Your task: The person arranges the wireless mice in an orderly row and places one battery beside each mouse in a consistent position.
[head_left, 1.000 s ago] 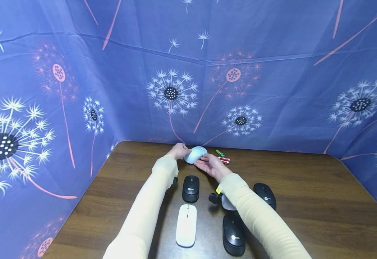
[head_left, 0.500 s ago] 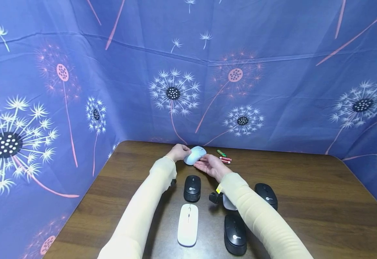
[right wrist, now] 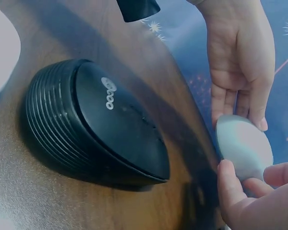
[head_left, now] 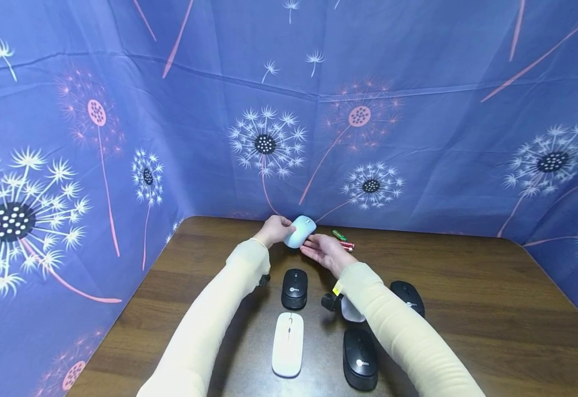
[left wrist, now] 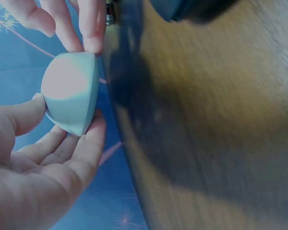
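Observation:
A pale blue computer mouse (head_left: 300, 231) is held at the table's far edge, between both hands. My left hand (head_left: 274, 230) grips its left side; the left wrist view shows the thumb on one face and the fingers curled round the other. My right hand (head_left: 325, 252) is at its right side, palm turned up. Its fairly straight fingers (left wrist: 90, 28) touch the mouse's edge in the left wrist view. In the right wrist view, the same mouse (right wrist: 245, 146) sits between the two hands. The mouse's underside is hidden.
Nearer me are a black mouse (head_left: 295, 288), a white mouse (head_left: 287, 344) and another black mouse (head_left: 360, 358). My right sleeve partly covers a greyish mouse (head_left: 352, 310) and a third black mouse (head_left: 408, 298). Green (head_left: 339, 235) and red (head_left: 346, 246) batteries lie beside my right hand.
The pale blue mouse has turned, its far end now pointing more toward the cloth and slightly higher. My right fingers have shifted slightly toward its lower edge. The other mice stay put.

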The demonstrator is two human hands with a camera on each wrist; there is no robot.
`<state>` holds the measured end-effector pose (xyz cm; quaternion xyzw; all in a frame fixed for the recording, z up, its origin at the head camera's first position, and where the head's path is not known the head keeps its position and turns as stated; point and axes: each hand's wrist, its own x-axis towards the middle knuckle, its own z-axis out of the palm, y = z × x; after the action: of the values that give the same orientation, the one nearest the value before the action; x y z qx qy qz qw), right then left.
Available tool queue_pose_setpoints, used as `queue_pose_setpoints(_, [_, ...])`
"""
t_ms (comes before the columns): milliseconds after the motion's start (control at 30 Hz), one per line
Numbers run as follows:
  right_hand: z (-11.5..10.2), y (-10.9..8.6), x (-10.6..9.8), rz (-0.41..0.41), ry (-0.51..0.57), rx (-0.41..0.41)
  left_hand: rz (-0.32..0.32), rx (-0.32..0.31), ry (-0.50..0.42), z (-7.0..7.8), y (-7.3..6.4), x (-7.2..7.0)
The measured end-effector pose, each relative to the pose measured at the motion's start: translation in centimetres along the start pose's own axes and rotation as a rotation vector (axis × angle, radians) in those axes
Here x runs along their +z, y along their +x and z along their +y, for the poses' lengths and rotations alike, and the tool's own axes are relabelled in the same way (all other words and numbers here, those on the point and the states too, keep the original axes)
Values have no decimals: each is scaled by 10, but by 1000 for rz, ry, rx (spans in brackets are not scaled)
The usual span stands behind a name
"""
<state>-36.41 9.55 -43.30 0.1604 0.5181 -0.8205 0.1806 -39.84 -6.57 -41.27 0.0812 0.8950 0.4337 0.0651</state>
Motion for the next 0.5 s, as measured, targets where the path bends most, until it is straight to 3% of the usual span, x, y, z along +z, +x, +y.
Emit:
queue_pose_setpoints(200, [-10, -7, -3, -22, -50, -65, 4, -2, -79, 13, -8, -8])
queue_pose_setpoints(500, [-25, -27, -13, -53, -89, -150, 32, -14, -86, 39, -25, -9])
